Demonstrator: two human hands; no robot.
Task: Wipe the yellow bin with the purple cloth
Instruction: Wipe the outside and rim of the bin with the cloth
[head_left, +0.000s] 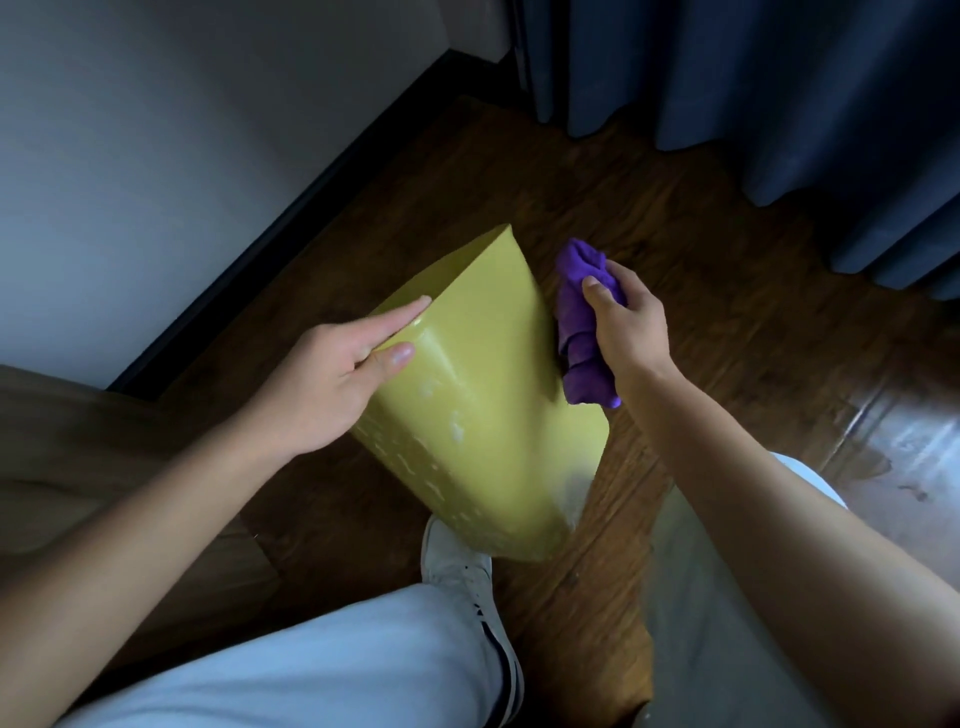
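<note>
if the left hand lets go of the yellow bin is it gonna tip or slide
Probably tips: the yellow bin is tilted, steadied only by the left hand's flat fingers. It looks like light, stiff plastic with a glossy wall, so it could slide on the wood floor.

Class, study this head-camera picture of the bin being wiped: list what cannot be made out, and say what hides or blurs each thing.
- Inside of the yellow bin: it faces away, so only outer walls show.
- Bin's left wall: partly covered by the left hand.
- Whether the purple cloth touches the bin: motion blur along that edge.
- Fingers of the right hand: mostly wrapped behind the cloth.
- White shoe: partly hidden by bin and trouser leg.
</note>
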